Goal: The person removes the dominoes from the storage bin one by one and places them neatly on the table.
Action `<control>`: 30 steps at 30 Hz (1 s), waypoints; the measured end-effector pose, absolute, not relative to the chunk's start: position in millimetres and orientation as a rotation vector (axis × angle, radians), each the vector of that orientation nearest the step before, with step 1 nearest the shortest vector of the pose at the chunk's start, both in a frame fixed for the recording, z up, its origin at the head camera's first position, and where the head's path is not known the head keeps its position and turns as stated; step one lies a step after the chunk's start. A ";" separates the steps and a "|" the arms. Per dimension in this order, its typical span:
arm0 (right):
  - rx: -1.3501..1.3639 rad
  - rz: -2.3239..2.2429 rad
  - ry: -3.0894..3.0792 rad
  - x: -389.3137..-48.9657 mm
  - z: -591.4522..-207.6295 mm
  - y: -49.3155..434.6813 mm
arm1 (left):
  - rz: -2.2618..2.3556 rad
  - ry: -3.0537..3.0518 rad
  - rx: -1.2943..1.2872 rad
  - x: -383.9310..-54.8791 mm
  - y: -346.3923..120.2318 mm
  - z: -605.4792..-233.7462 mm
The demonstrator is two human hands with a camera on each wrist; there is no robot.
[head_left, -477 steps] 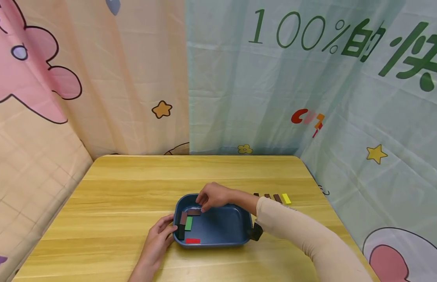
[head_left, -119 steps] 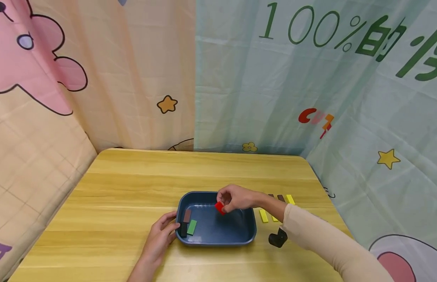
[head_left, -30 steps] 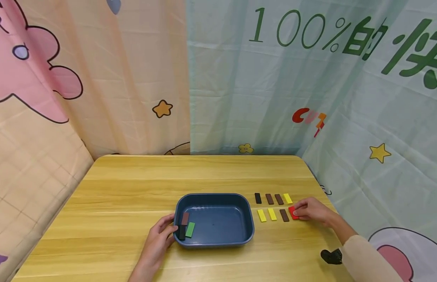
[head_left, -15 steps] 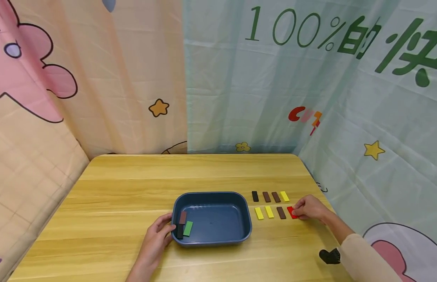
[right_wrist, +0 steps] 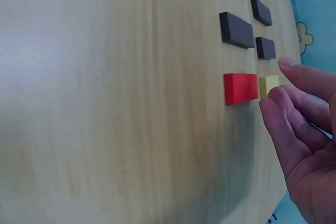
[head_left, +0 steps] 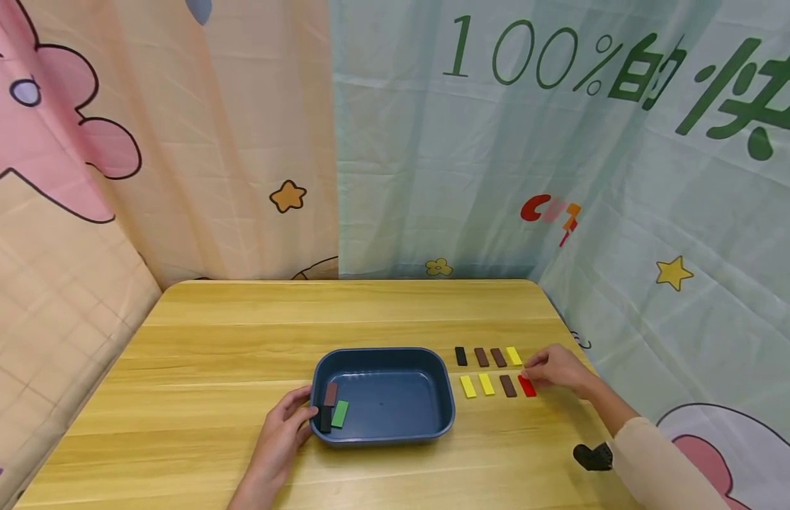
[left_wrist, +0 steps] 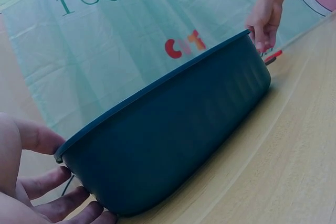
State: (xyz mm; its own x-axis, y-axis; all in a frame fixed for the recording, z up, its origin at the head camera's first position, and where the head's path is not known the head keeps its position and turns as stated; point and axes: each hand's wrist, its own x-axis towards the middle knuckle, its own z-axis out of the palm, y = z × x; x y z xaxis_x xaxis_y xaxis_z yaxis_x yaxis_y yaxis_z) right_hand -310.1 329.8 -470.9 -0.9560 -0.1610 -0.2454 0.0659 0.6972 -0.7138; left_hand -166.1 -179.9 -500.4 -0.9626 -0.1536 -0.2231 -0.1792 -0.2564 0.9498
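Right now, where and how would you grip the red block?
I'd pinch the red block mid-length across its long sides, from above and slightly right: it lies flat, with bare table along its right and a gap to the brown block on its left.

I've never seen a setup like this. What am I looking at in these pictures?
There is no robot: a person works with a bare left hand and right hand. The wide picture comes from a camera worn on the head, looking forward and down; the others come from cameras on each wrist.

The left hand grips the left end of a blue tray. Inside lie a brown block, a black block and a green block.

On the table, right of the tray, lie two rows of four blocks. The farther has one black, two brown, one yellow; the nearer has two yellow, one brown, one red. The right hand is close to the red one, holding nothing.
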 end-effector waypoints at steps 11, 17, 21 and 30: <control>-0.393 -1.078 2.561 -318.3 -449.7 295.6 | 2.438 1.911 -0.416 -166.1 -180.2 -500.7; -0.483 -1.023 2.579 -325.6 -440.2 276.9 | 2.429 1.916 -0.434 -165.5 -180.2 -498.8; -0.543 -0.998 2.566 -330.5 -435.9 266.9 | 2.422 1.920 -0.428 -165.4 -180.2 -499.2; -0.694 -0.973 2.494 -337.1 -423.5 243.1 | 2.431 1.924 -0.414 -165.2 -181.4 -500.8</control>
State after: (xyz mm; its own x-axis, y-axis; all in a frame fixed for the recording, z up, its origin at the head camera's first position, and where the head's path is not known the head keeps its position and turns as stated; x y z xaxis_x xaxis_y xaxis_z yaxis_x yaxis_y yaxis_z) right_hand -337.1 243.1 -423.5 -0.8084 -0.5662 -0.1609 -0.3076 0.6393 -0.7048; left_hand -165.2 -181.4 -500.8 -0.9649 -0.1517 -0.2146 -0.1740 -0.2432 0.9543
